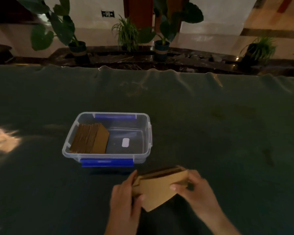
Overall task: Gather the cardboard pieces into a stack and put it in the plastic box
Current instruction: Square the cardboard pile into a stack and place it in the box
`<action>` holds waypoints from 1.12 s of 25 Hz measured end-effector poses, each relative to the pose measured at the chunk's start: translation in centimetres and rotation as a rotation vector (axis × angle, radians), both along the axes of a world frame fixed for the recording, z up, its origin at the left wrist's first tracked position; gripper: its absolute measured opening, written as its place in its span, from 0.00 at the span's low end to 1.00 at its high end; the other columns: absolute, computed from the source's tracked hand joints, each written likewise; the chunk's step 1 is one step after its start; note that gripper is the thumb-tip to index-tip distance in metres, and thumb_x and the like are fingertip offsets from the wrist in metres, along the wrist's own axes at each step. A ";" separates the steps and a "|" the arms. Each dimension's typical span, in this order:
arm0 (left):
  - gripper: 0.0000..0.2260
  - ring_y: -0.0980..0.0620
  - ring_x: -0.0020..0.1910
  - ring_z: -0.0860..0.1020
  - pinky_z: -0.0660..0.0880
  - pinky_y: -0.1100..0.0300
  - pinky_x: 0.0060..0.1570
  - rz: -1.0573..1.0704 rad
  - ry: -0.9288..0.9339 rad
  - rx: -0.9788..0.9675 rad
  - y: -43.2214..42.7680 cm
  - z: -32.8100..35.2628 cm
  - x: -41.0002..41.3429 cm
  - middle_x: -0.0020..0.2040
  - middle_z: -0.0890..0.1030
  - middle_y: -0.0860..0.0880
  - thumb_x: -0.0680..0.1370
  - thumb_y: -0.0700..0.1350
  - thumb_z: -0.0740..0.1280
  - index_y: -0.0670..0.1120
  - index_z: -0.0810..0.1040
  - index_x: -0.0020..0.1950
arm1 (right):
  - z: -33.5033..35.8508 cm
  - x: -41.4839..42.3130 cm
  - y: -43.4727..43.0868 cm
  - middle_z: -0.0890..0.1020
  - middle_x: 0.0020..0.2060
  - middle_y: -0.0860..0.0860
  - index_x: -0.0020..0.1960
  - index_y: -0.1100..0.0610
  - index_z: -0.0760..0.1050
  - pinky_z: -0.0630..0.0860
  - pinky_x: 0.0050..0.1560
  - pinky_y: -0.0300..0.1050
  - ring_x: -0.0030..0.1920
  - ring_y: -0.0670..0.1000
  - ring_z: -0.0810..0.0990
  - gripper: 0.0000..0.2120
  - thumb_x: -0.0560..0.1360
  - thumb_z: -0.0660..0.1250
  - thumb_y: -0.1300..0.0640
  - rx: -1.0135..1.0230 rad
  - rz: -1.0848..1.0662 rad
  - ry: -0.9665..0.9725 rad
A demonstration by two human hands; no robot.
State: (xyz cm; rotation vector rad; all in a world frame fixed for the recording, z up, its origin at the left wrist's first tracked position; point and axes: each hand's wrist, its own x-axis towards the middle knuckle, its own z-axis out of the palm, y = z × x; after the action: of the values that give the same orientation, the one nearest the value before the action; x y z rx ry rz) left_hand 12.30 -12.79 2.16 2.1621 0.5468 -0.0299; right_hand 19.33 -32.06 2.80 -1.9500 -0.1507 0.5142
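I hold a small stack of brown cardboard pieces (157, 187) between both hands, just in front of the plastic box. My left hand (125, 199) grips its left edge and my right hand (195, 187) pinches its right edge. The stack is tilted, one corner pointing down toward me. The clear plastic box (148, 131) with blue latches stands on the table beyond my hands. Inside it, a taller stack of cardboard pieces (90, 139) leans against the left side. The right half of the box floor is bare apart from a small white label (125, 142).
A dark green cloth (210, 124) covers the table. Beyond its far edge stand several potted plants (127, 34) on a dark ledge. A patch of light falls on the cloth at the far left (2, 138).
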 end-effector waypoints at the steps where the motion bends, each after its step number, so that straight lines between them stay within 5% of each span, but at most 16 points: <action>1: 0.28 0.62 0.54 0.61 0.61 0.59 0.58 -0.005 -0.034 0.097 1.8 0.5 -1.8 0.56 0.64 0.60 0.74 0.52 0.66 0.66 0.51 0.65 | -0.2 -1.4 2.0 0.77 0.50 0.43 0.50 0.39 0.76 0.73 0.45 0.33 0.48 0.34 0.75 0.17 0.65 0.74 0.54 0.057 0.005 -0.003; 7: 0.29 0.61 0.56 0.62 0.61 0.58 0.58 -0.043 -0.247 0.358 9.3 -0.1 -6.5 0.55 0.70 0.57 0.74 0.45 0.67 0.59 0.55 0.69 | -2.6 -4.6 10.9 0.74 0.53 0.41 0.54 0.35 0.72 0.71 0.54 0.32 0.55 0.35 0.74 0.23 0.66 0.74 0.56 0.151 0.016 -0.156; 12: 0.29 0.62 0.61 0.60 0.58 0.60 0.63 -0.083 -0.205 0.198 10.1 -3.5 -7.2 0.59 0.64 0.58 0.77 0.48 0.62 0.62 0.46 0.69 | -4.8 -4.7 11.6 0.70 0.54 0.39 0.58 0.27 0.65 0.67 0.53 0.29 0.56 0.33 0.71 0.29 0.67 0.72 0.52 0.046 0.088 -0.215; 18: 0.36 0.67 0.61 0.53 0.55 0.61 0.64 -0.098 -0.142 0.108 9.4 -5.4 -7.6 0.63 0.58 0.60 0.75 0.54 0.64 0.66 0.37 0.66 | -5.5 -4.2 10.9 0.66 0.55 0.37 0.65 0.29 0.50 0.62 0.58 0.32 0.59 0.35 0.66 0.38 0.70 0.70 0.54 -0.069 0.229 -0.145; 23: 0.41 0.64 0.61 0.54 0.59 0.54 0.67 -0.057 -0.094 0.022 9.5 -5.4 -7.7 0.68 0.55 0.58 0.71 0.58 0.67 0.75 0.34 0.60 | -5.6 -4.4 11.2 0.66 0.56 0.40 0.61 0.25 0.50 0.65 0.58 0.34 0.58 0.35 0.68 0.37 0.72 0.67 0.59 -0.069 0.204 -0.118; 28: 0.42 0.62 0.60 0.52 0.58 0.56 0.65 -0.009 -0.099 0.032 8.9 -5.4 -7.7 0.70 0.55 0.54 0.72 0.55 0.68 0.74 0.32 0.60 | -5.9 -5.1 11.5 0.65 0.59 0.43 0.69 0.34 0.49 0.65 0.49 0.27 0.54 0.25 0.65 0.37 0.74 0.65 0.61 -0.068 0.139 -0.126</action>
State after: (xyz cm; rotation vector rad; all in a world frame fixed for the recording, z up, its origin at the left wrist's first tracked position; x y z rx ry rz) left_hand 4.64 -3.87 -3.22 2.1840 0.4833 0.0802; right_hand 14.26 -20.56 -3.11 -2.0481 -0.3552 0.4930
